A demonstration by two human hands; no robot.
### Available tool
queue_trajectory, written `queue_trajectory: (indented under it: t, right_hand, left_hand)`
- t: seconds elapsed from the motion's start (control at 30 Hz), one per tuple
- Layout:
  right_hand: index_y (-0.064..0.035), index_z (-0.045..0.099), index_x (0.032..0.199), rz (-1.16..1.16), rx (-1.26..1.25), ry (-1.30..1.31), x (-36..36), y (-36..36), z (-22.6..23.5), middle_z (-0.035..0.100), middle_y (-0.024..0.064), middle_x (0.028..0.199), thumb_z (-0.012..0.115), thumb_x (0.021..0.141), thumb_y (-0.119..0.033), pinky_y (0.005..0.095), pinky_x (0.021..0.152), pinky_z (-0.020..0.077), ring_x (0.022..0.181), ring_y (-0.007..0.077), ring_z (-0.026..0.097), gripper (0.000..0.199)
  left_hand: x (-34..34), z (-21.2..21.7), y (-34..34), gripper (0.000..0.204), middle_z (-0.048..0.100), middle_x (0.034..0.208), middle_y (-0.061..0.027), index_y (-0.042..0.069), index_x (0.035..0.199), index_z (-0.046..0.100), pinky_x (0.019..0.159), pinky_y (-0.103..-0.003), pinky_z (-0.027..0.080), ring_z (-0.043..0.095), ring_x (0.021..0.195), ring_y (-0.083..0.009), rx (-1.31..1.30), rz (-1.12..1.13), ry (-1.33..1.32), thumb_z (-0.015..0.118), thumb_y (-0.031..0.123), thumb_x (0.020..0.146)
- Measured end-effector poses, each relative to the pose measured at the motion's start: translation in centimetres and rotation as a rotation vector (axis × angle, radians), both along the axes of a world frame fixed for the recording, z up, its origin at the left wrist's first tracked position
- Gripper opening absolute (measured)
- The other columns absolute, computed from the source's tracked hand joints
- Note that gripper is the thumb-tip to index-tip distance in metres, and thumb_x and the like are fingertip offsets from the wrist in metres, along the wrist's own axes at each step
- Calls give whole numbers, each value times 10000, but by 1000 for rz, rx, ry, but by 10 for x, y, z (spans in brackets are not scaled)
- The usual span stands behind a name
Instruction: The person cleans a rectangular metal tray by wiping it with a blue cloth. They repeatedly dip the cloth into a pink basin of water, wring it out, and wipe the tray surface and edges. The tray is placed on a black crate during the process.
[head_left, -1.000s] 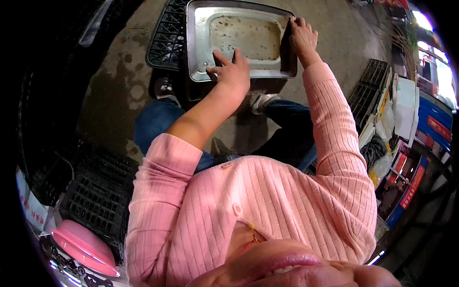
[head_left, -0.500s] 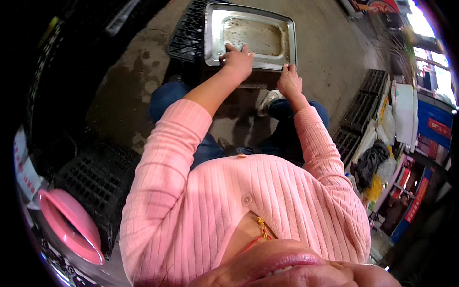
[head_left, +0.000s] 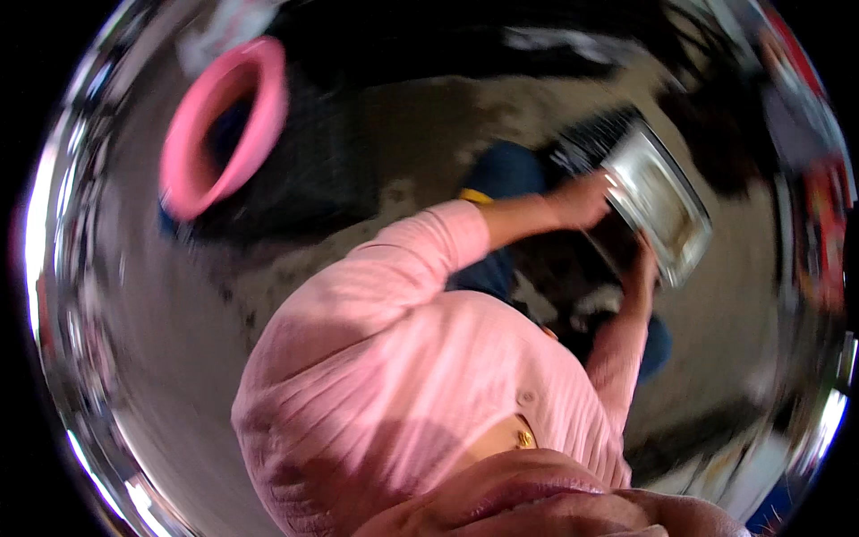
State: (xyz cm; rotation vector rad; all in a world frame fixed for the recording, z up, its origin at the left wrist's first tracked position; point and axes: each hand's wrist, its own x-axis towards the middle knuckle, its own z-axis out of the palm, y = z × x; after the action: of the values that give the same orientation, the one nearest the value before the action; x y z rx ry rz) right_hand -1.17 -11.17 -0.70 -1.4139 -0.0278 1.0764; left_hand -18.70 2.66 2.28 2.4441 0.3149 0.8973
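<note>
Just beyond the fingers, a rectangular metal tray meets the left hand and right hand at its near rim; blur hides how far they close. Even support should steady it. Well left: a pink basin.

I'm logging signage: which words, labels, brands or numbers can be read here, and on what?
None can be read.
Metal tray: no lettering visible.
Pink basin: no lettering visible.
Red shape, right edge: too blurred to read.
Whitish item, upper left: too blurred to read.
</note>
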Motion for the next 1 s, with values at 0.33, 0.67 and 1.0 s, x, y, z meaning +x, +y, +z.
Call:
queue_trajectory:
  t: [0.33, 0.67, 1.0]
  right_hand:
    - [-57, 516, 1243, 27, 127, 171, 77, -55, -47, 577, 59, 1171, 481, 885, -182, 380, 916, 444, 1001, 218, 561, 381]
    - [-52, 543, 1212, 9, 88, 204, 52, -40, -34, 586, 67, 1166, 458, 904, -198, 388, 910, 452, 1054, 239, 555, 352]
    - [-65, 584, 1144, 42, 104, 223, 58, -54, -35, 622, 42, 1041, 493, 906, -218, 386, 803, 488, 905, 210, 577, 297]
  left_hand:
    - [-204, 159, 55, 347, 525, 1184, -129, 80, 1065, 600, 979, -424, 398, 470, 1154, -313, 491, 661, -49, 624, 112, 721]
    - [-503, 132, 135, 519, 532, 1264, -115, 215, 1233, 548, 973, -478, 369, 518, 1144, -295, -63, 1468, 867, 610, 362, 739]
    - [-545, 117, 181, 342, 633, 1065, -141, 106, 1058, 658, 864, -412, 434, 610, 988, -279, -389, 1314, 1031, 577, 253, 759]
